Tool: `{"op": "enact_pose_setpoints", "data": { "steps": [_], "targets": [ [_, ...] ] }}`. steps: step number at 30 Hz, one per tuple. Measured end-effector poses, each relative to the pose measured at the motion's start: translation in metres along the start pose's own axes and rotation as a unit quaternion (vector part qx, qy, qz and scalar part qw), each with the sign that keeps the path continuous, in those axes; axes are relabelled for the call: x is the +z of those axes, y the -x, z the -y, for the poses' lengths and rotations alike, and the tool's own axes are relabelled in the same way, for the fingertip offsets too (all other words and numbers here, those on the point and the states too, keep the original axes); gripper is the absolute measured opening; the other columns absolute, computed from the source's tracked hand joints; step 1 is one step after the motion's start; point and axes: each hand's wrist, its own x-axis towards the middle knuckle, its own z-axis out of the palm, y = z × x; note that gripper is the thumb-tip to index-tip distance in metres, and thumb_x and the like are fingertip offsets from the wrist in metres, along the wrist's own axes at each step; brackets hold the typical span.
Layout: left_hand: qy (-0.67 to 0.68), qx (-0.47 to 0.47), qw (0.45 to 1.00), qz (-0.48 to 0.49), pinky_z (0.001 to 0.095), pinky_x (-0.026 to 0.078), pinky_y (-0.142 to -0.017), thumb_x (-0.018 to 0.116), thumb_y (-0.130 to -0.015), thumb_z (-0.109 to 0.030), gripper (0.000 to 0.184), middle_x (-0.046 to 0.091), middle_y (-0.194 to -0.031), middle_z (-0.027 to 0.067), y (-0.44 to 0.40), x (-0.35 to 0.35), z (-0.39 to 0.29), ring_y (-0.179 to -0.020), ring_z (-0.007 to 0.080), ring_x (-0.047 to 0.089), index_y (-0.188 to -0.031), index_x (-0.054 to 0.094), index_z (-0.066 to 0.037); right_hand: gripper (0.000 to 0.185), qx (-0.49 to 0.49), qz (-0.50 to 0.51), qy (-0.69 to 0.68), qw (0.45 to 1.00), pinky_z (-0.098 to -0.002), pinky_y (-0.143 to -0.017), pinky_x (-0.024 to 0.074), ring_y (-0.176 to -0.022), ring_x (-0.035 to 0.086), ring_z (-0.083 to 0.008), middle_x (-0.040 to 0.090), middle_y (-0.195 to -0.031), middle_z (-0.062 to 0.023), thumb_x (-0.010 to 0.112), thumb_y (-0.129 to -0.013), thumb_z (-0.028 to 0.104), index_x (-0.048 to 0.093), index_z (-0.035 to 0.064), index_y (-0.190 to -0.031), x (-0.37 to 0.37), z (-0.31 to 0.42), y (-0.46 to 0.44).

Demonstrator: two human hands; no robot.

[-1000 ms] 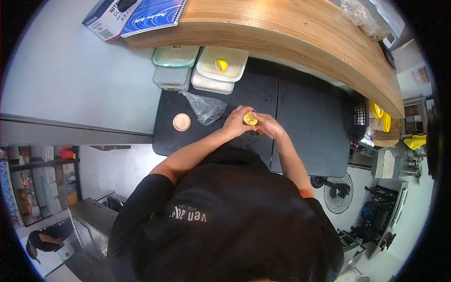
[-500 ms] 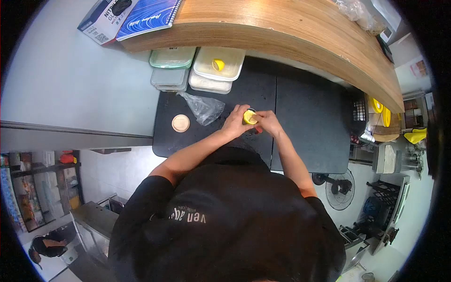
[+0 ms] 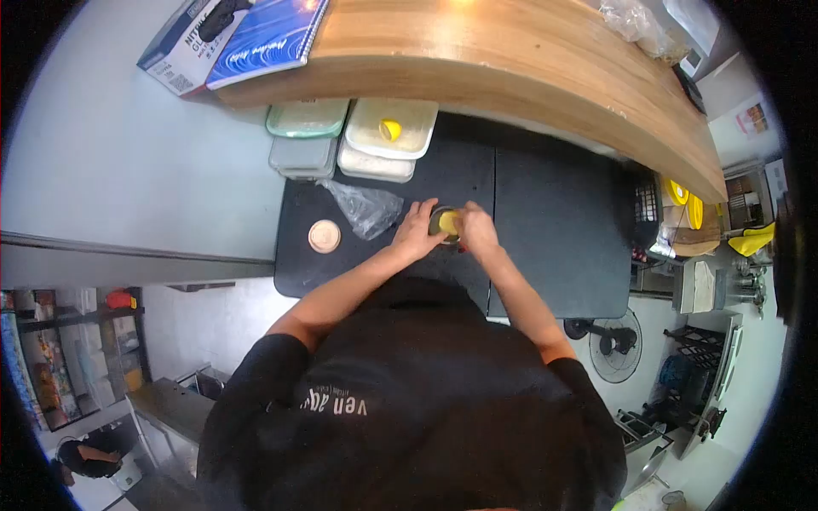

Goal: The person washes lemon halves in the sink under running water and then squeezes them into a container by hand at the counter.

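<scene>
My left hand (image 3: 415, 232) curls around the side of a small round container (image 3: 436, 226) with a dark rim, on the black table. My right hand (image 3: 478, 230) is closed at the opposite side, its fingers on a yellow lemon half (image 3: 449, 223) over the container's mouth. The hand covers part of the lemon. A small red thing (image 3: 463, 249) shows just under my right hand; its kind is unclear. Left of my left hand lie a crumpled clear plastic bag (image 3: 368, 209) and a round pale lid-like disc (image 3: 325, 236).
Stacked lidded tubs (image 3: 302, 156) stand at the table's back left; another lemon half (image 3: 390, 129) rests on a white-lidded tub (image 3: 409, 152). A wooden shelf (image 3: 511, 51) overhangs the back, holding a glove box (image 3: 183, 64) and blue notebook (image 3: 268, 43). Another person (image 3: 89, 456) is at lower left.
The lemon half has tilted, its cut face no longer facing up, and more of the container's rim shows. My right hand has turned and moved slightly left. The whole view has shifted a little.
</scene>
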Motion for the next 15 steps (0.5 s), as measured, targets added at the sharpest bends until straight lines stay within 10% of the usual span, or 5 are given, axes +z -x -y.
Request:
{"op": "enact_pose_setpoints", "data": {
  "steps": [6,9,15],
  "targets": [
    [-0.025,-0.011,0.999,-0.029,0.0384,0.051,-0.084,0.072,-0.076,-0.011,0.065,0.048,-0.118,0.0184,-0.002,-0.002,0.011,-0.095,0.0295,0.057,-0.133,0.041,-0.005,0.016,-0.095,-0.043,0.075,0.992,-0.0387,-0.073,0.0542,-0.087,0.061,-0.0297,0.058,-0.089,-0.0136,0.058,-0.078,0.005,0.065,-0.0017,-0.091,0.012,-0.002,0.004],
    [0.009,-0.034,0.999,-0.011,0.0453,0.045,-0.095,0.070,-0.075,-0.010,0.063,0.048,-0.120,0.0233,-0.001,-0.006,0.009,-0.112,0.0424,0.050,-0.130,0.042,-0.003,0.016,-0.095,-0.018,0.086,0.992,-0.0366,-0.075,0.0546,-0.094,0.060,-0.0295,0.058,-0.093,-0.0136,0.055,-0.078,0.006,0.063,-0.0020,-0.090,0.011,0.004,0.004],
    [0.007,-0.029,0.998,-0.050,0.0423,0.048,-0.090,0.070,-0.077,-0.010,0.061,0.049,-0.119,0.0200,-0.003,-0.004,0.013,-0.104,0.0357,0.055,-0.131,0.043,-0.005,0.014,-0.088,-0.009,0.101,0.991,-0.0364,-0.073,0.0556,-0.092,0.060,-0.0275,0.057,-0.093,-0.0126,0.056,-0.076,0.006,0.063,-0.0009,-0.086,0.018,0.004,0.002]
  ]
}}
